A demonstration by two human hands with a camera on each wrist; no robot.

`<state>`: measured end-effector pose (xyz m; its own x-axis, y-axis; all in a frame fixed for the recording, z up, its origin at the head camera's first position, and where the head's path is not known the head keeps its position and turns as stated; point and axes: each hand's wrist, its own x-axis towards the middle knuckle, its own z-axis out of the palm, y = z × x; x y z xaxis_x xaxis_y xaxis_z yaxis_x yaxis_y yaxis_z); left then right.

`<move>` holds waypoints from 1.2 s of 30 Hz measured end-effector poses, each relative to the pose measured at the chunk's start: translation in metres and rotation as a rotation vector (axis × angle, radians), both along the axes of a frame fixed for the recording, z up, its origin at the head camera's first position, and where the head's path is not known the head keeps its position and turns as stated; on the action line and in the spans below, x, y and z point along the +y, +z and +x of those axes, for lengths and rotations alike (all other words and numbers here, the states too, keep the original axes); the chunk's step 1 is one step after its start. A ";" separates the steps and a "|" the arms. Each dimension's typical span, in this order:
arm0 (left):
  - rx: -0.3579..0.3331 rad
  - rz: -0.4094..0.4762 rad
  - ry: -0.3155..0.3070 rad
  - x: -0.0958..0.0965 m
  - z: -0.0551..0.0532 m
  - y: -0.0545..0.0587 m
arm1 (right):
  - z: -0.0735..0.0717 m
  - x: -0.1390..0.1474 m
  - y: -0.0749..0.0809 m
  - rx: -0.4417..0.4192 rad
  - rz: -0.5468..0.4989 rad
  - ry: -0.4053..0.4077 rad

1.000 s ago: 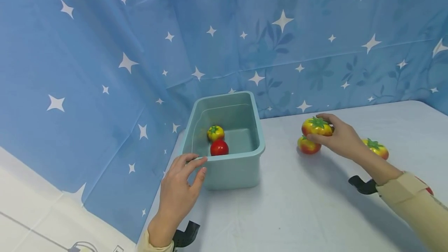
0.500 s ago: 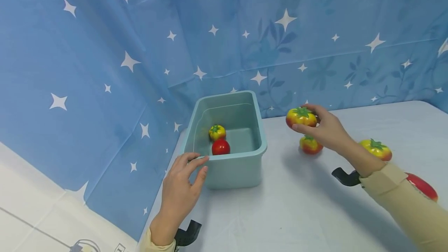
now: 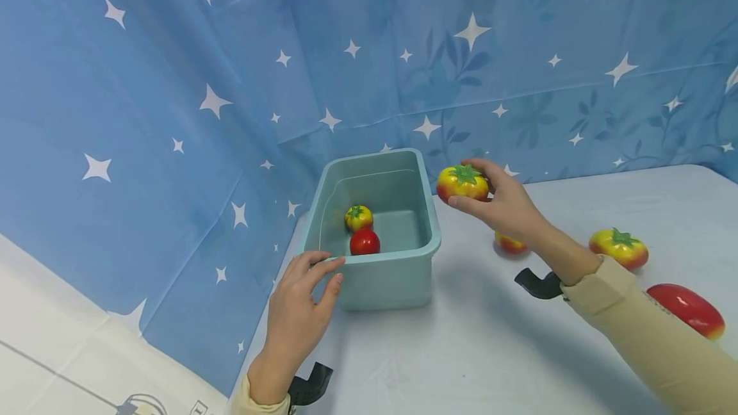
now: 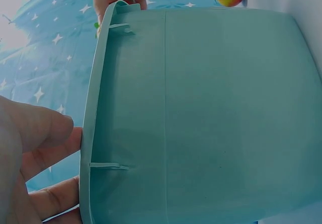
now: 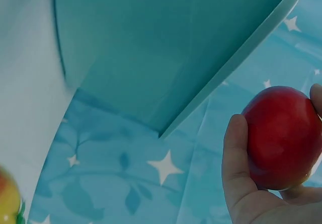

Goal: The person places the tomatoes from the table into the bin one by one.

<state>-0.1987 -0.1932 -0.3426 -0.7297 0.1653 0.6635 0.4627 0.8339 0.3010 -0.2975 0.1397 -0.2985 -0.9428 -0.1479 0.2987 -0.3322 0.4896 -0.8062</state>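
My right hand (image 3: 507, 207) pinches a toy tomato (image 3: 463, 183) between thumb and fingers. The tomato is yellow and red with a green leafy top, and its red underside shows in the right wrist view. It hangs in the air just right of a blue-green plastic bin (image 3: 383, 284). Inside the bin lie a smaller yellow-red toy tomato (image 3: 359, 218) and a plain red round one (image 3: 364, 243). My left hand (image 3: 296, 309) rests its fingertips on the bin's near left rim, thumb held apart from the wall.
Another toy tomato (image 3: 510, 244) sits on the white tabletop (image 3: 461, 351), partly hidden by the right hand. Farther right lie one more yellow-red tomato (image 3: 618, 250) and a red oval toy fruit (image 3: 687, 309). A blue star-patterned curtain (image 3: 375, 50) hangs behind the bin.
My right hand has lifted the toy tomato from above the other one and carried it left towards the bin. The red oval fruit has come into view from behind the sleeve. The left hand stays at the rim.
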 end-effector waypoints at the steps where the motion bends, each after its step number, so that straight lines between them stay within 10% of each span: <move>1: -0.003 0.000 0.003 0.000 0.000 0.000 | 0.000 -0.003 0.000 0.002 -0.009 0.008; 18: 0.014 -0.005 -0.002 -0.001 0.000 0.000 | -0.001 -0.046 0.005 0.002 -0.142 0.151; 36: -0.006 -0.003 -0.016 -0.002 -0.001 -0.001 | 0.001 -0.092 -0.009 0.106 0.011 0.219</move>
